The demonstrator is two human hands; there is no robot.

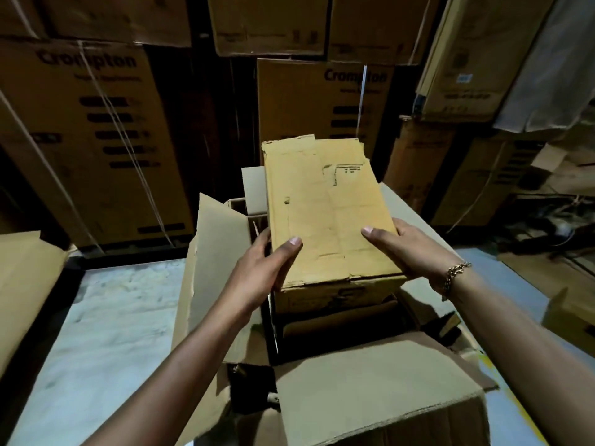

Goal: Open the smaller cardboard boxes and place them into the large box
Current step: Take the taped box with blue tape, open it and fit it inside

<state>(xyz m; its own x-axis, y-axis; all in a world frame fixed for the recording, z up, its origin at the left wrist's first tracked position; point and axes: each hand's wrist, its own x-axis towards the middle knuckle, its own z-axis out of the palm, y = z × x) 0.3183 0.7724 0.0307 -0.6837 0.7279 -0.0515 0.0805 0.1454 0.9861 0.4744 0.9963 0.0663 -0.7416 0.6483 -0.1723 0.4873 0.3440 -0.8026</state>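
Clasping small box (328,214) in left grip (260,272), right grip (415,252), large box (370,381) below, cartons (96,140) behind

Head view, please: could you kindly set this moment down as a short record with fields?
held item: small cardboard box, top flaps closed, over the large box opening
left hand: holds its left side, thumb on top
right hand: holds its right side, thumb on top; bracelet on wrist
large box: flaps open
background: stacked Crompton cartons
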